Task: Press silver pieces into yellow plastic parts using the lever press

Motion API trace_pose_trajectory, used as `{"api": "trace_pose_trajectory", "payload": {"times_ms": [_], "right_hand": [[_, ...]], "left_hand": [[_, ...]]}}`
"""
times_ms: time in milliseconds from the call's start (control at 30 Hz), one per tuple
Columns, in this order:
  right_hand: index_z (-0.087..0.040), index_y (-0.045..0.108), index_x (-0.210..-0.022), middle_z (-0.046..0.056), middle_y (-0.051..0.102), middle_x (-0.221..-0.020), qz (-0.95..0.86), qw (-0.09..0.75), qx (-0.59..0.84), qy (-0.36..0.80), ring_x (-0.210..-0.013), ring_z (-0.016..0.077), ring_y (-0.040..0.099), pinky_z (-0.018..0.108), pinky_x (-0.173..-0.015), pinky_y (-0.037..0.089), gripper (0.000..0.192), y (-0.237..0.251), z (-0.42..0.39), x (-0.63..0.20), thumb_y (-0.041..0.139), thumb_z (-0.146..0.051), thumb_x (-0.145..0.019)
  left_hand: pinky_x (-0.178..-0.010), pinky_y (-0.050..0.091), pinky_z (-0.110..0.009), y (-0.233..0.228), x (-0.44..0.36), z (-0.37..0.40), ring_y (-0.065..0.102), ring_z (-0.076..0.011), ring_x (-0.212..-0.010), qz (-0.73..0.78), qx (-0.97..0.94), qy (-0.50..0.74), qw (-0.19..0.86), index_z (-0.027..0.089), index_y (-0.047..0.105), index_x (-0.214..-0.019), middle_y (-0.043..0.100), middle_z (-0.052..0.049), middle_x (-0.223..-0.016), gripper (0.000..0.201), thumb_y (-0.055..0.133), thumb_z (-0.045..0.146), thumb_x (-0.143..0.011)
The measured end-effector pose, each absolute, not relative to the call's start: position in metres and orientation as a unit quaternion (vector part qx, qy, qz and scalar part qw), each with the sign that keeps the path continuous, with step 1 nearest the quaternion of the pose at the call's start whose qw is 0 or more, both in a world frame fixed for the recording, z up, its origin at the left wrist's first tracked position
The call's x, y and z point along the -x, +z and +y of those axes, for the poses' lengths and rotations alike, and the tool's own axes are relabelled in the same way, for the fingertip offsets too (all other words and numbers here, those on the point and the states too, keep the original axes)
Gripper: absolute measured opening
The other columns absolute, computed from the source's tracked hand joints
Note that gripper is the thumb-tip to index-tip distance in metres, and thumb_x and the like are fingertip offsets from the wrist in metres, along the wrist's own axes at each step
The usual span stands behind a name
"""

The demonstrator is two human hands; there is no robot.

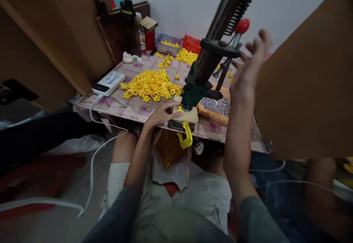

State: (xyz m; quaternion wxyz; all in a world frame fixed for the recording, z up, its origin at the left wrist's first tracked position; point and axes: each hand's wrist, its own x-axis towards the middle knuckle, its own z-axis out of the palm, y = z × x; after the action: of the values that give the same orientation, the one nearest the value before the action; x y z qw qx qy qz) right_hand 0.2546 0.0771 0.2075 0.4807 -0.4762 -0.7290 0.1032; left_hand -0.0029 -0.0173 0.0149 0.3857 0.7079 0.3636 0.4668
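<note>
My left hand (164, 113) is at the base of a green hand press (194, 92), with thumb and forefinger around a small yellow flower-shaped piece (180, 109). That piece lies on the pale block (191, 116), at the edge of the round metal punch. My right hand (249, 64) is raised beside the press lever, apart from its red knob (242, 26), fingers spread and slightly blurred. A heap of yellow flower-shaped pieces (151, 84) lies left of the press. To its right, an orange tray (212, 118) holds many tiny shiny metal parts.
A yellow clamp (187, 136) hangs at the table edge above an open bag (168, 175) between my legs. A white power bank (109, 83) with a cable lies left. Behind stand a blue basket (168, 48) and a bottle (142, 38). Brown boards (306, 88) flank the table.
</note>
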Motion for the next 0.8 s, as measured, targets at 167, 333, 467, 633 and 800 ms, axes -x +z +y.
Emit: {"api": "trace_pose_trajectory", "payload": {"times_ms": [167,333,467,633,800], "right_hand": [[-0.019,0.045,-0.16,0.012,0.067,-0.104,-0.538,0.604,0.53,0.254,-0.098,0.027,0.077,0.039,-0.075,0.061,0.107,0.247,0.105,-0.241,-0.022,-0.077,-0.1],[-0.028,0.062,-0.15,0.013,0.065,-0.092,-0.624,0.616,0.479,0.04,-0.093,0.0327,0.075,0.046,-0.075,0.061,0.096,0.189,-0.053,-0.22,0.002,-0.086,-0.103],[-0.023,0.065,-0.146,0.018,0.07,-0.103,-0.637,0.629,0.438,0.076,-0.104,0.0337,0.072,0.051,-0.087,0.06,0.105,0.181,-0.065,-0.221,-0.013,-0.078,-0.102],[-0.027,0.068,-0.114,0.009,0.065,-0.085,-0.536,0.619,0.523,0.237,-0.09,0.0239,0.066,0.037,-0.077,0.055,0.073,0.162,-0.004,-0.258,0.013,-0.074,-0.107],[-0.025,0.024,-0.063,-0.006,0.017,-0.052,-0.337,0.719,0.389,0.467,-0.047,0.0138,0.017,0.028,-0.046,0.027,0.054,0.097,-0.016,-0.286,0.051,-0.044,-0.105]], "left_hand": [[-0.087,0.057,-0.032,0.014,0.003,-0.016,0.065,-0.0183,-0.095,0.422,-0.643,0.551,0.324,0.024,0.068,-0.138,0.067,-0.012,-0.132,0.055,0.071,0.063,-0.098],[-0.112,0.05,-0.049,0.013,0.022,-0.018,0.061,-0.0333,-0.124,0.614,-0.558,0.541,0.137,0.019,0.065,-0.132,0.058,-0.019,-0.136,0.037,0.064,0.043,-0.104],[-0.119,0.04,-0.062,0.009,0.036,-0.021,0.053,-0.0446,-0.135,0.678,-0.567,0.459,0.09,0.017,0.065,-0.127,0.058,-0.023,-0.134,0.033,0.068,0.032,-0.097],[-0.119,0.041,-0.064,0.006,0.032,-0.024,0.052,-0.047,-0.138,0.691,-0.571,0.438,0.07,0.013,0.061,-0.13,0.057,-0.027,-0.139,0.038,0.065,0.033,-0.098],[-0.12,0.041,-0.064,0.013,0.024,-0.026,0.049,-0.0482,-0.144,0.748,-0.55,0.369,0.046,0.005,0.052,-0.143,0.049,-0.034,-0.15,0.05,0.057,0.033,-0.101]]}}
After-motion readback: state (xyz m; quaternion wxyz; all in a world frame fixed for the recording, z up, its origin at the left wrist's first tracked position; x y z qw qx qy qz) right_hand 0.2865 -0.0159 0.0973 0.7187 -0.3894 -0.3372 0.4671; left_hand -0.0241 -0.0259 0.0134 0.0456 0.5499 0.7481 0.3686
